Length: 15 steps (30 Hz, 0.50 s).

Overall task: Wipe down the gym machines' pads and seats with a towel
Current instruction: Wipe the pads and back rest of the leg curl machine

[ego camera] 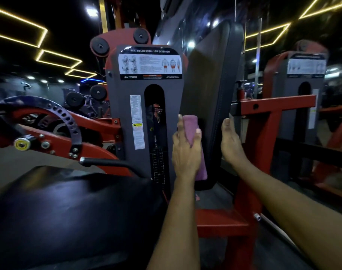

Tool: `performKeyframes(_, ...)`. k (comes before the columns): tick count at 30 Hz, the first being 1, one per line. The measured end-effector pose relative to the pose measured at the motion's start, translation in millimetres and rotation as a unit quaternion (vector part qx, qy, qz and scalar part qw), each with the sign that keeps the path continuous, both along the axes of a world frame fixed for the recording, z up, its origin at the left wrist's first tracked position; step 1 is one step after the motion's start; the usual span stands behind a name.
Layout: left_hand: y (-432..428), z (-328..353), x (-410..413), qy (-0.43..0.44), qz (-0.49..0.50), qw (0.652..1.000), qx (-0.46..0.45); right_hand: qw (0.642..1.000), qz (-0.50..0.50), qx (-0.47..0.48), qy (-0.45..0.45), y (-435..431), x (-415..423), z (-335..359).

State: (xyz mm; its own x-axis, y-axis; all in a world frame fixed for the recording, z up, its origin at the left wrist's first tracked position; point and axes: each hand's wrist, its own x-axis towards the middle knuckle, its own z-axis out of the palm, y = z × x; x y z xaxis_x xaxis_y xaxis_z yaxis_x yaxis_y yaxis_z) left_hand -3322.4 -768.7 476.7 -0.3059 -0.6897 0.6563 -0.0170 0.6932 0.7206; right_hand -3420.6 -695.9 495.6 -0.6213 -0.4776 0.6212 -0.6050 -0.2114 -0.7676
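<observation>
Lever point(97, 151): red, far left, with a dark curved plate full of holes on it.
Seat point(69, 211): big, black and shiny, low on the left.
Handle point(107, 162): thin and black, just above the seat.
Weight cover point(123, 114): tall grey panel in the middle, with a white picture sticker point(149, 64) near its top.
Left hand point(185, 151): reaches up beside the weight cover. It holds the towel, with the thumb on one side and the fingers on the other.
Towel point(202, 164): pink, folded into a long strip. It is pressed on the lower left edge of the back pad and hangs down below the hand.
Back pad point(211, 84): tall, dark and standing up, between the two hands.
Right hand point(231, 141): touches the right edge of the back pad, with the thumb pointing straight up. The fingers are hidden behind the pad, so I cannot tell if they curl round it.
Frame point(271, 121): red bars, just right of the right hand.
Second machine point(298, 90): grey and red, far right, a bit blurry.
</observation>
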Motion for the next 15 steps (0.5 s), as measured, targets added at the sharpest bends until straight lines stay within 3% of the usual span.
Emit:
performKeyframes(5, 8, -48, 4, 0.09, 0.002, 0.995, -0.03, 0.997, -0.004, -0.066, -0.045, -4, 14, -3)
performKeyframes(10, 3, -19, -9, 0.044, 0.034, 0.998, 0.013, 0.996, 0.011, -0.08, -0.041, -7, 5, -5)
performKeyframes(15, -1, -1, -14, 0.071, -0.002, 0.996, -0.052, 0.994, 0.026, -0.082, -0.063, -9, -1, -5)
